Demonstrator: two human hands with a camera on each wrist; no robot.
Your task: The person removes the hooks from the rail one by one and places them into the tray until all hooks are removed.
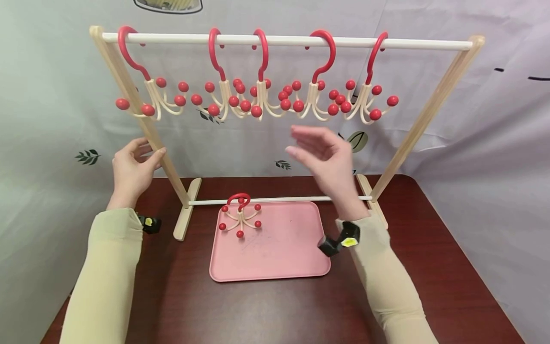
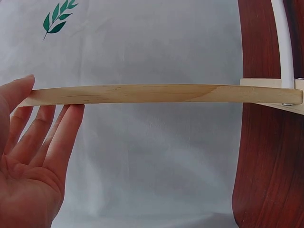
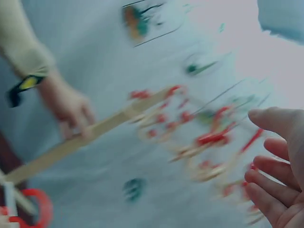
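Tabletop [image 1: 258, 310], pink tray [image 1: 279, 258] (hanger [image 1: 240, 216] aboard)

I see five red-hooked hangers [image 1: 260, 93] on the rack [image 1: 292, 41]; the person's left hand [image 1: 134, 167] grips its left post [image 1: 150, 131]; the right hand [image 1: 330, 155] hovers between its posts; at its foot, a pink tray [image 1: 275, 255] on the desk [image 1: 240, 310] bears another hanger [image 1: 240, 218].

No text, brand or number can be read: the yellow patches [image 1: 349, 242] on the black wrist devices [image 1: 330, 245] and the printed backdrop [image 1: 240, 157] show no legible lettering.
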